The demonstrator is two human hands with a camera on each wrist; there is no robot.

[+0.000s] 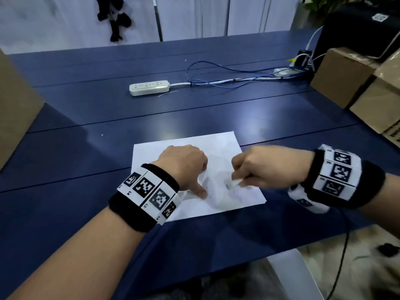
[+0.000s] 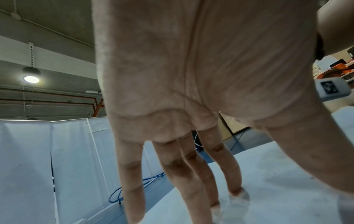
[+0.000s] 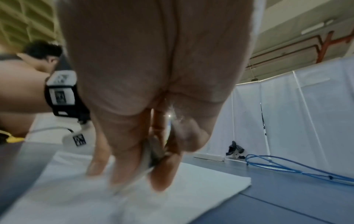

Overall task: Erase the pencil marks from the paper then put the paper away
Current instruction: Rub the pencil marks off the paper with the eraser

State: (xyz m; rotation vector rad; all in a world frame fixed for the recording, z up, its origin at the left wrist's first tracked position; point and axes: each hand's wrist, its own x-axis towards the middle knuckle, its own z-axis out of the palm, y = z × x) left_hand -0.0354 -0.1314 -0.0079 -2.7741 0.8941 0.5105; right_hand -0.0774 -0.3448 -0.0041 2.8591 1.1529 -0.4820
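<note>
While I look down through the head camera, a white paper (image 1: 194,148) lies flat on the near part of a blue table (image 1: 86,105). My left hand (image 1: 184,163) presses it with straight fingers. My right hand (image 1: 257,167), blurred, pinches a small white eraser (image 1: 234,182) against the sheet's near right part.

From the left wrist, fingertips (image 2: 238,192) rest on the sheet.

From the right wrist, fingers (image 3: 164,171) clamp the eraser, its tip on the sheet.

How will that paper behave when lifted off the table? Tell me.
The paper is probably floppy: a single thin sheet, already creased near the left hand. Likely very light, apt to slide on the smooth table, hence the fingertips pinning it.
</note>
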